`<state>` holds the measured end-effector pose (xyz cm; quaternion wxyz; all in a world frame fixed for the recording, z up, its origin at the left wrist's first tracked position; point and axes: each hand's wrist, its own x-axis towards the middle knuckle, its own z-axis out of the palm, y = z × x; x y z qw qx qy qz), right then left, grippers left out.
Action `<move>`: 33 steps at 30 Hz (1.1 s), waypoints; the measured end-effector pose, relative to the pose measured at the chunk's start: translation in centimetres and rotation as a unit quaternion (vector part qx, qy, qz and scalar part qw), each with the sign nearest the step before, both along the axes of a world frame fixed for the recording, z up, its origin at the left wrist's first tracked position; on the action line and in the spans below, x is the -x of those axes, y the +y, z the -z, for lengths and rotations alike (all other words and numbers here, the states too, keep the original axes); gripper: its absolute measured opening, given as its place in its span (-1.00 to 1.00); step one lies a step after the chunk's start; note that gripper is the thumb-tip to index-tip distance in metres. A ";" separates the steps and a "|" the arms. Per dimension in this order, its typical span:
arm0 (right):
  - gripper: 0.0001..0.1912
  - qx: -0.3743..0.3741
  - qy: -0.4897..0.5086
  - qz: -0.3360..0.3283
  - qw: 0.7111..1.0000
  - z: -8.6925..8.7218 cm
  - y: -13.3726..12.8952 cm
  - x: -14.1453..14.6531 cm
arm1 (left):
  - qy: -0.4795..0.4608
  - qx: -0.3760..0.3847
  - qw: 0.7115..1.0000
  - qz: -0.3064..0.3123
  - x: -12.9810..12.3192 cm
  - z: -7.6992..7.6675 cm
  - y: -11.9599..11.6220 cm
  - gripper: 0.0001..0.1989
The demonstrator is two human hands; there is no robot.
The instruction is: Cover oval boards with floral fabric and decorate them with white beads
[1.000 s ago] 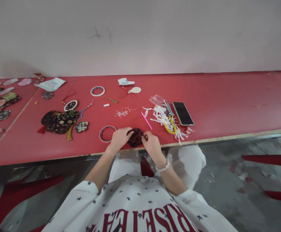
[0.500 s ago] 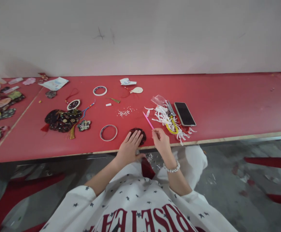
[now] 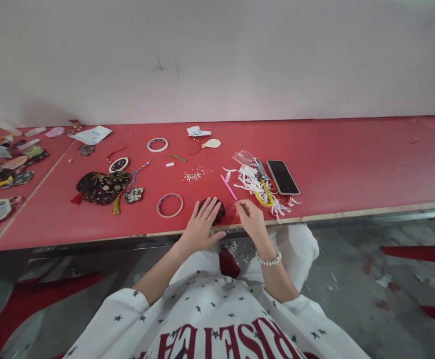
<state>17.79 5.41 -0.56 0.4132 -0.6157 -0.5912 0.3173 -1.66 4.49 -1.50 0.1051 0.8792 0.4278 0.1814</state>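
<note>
My left hand [image 3: 201, 227] lies flat with its fingers stretched over a dark round piece [image 3: 219, 213] at the table's front edge, hiding much of it. A slim pink pen-like stick [image 3: 228, 187] slants up and left from the pinched fingertips of my right hand [image 3: 253, 219]. Its upper tip points toward a patch of tiny pale beads [image 3: 195, 175] on the red table. One roll of tape [image 3: 169, 216] lies left of my left hand. To the right of the stick is a heap of white paper strips [image 3: 253, 182].
Behind the beads lie another tape roll [image 3: 157, 150] and a pale oval tag [image 3: 211, 143]. A phone [image 3: 283, 177] rests beside scissors [image 3: 262, 169]. Dark patterned pouches [image 3: 103, 187] with tassels and a flower-shaped piece [image 3: 133, 194] are at left. A wall [image 3: 217, 60] stands behind the table.
The view has shifted slightly, moving the whole table a little in the picture. Both hands keep nearly the same pose; my left thumb looks stretched further out to the side.
</note>
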 end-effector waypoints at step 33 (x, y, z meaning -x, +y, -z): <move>-0.57 0.057 -0.088 -0.090 0.990 0.8 3.0 5.1 | -0.494 0.260 0.797 -0.229 3.4 -0.1 -1.9 -0.67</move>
